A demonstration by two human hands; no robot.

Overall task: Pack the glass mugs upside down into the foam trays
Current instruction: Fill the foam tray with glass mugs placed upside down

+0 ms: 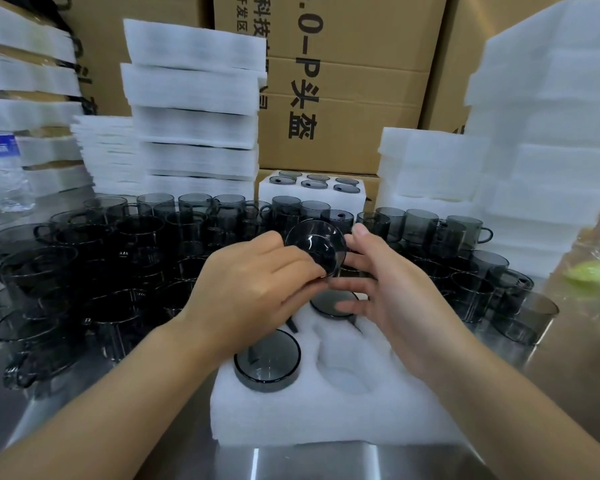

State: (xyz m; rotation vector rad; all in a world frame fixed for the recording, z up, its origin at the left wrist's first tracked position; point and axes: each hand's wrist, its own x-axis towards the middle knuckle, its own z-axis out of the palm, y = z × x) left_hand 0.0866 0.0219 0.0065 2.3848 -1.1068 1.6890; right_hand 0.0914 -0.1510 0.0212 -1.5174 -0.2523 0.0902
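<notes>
A white foam tray (326, 417) lies in front of me on the steel table. Two smoky glass mugs sit upside down in its holes: one at the near left (266, 362), one further back (333, 303). A hole at the near right (347, 368) is bare. My left hand (253, 289) grips a tilted smoky mug (316, 245) above the tray's far end, its base facing me. My right hand (388, 289) hovers beside that mug with fingers spread, thumb near its rim.
Several loose smoky mugs (118, 258) crowd the table to the left and behind, more to the right (465, 271). A filled foam tray (312, 194) stands behind. Foam stacks (194, 109) (541, 161), cardboard boxes (343, 81) and a water bottle (4, 168) ring the area.
</notes>
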